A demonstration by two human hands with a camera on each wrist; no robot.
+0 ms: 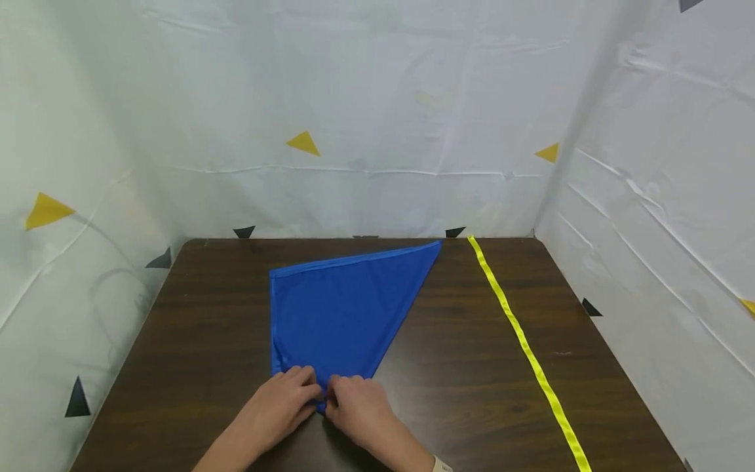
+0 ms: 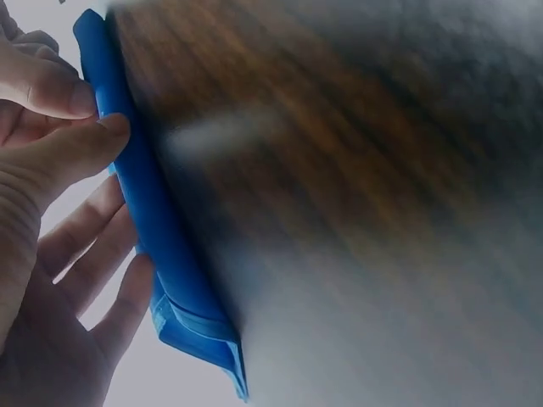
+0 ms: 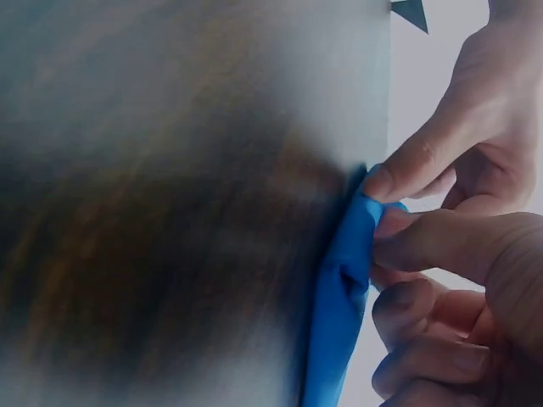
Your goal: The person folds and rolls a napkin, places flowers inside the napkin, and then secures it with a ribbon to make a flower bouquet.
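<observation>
A blue cloth, with a stitched hem along its far and left edges, lies spread on the table, one point reaching toward the back. At its near corner my left hand and right hand meet, almost side by side. The left wrist view shows that near edge as a narrow roll, with the left thumb on it and the other fingers behind. In the right wrist view, the right thumb and fingers pinch the rolled blue edge beside the left hand's thumb. Both hands partly cover the corner.
A yellow ribbon runs from the back edge of the dark wooden table to the front right. White sheeting with yellow and black triangles rises behind and on both sides of the table.
</observation>
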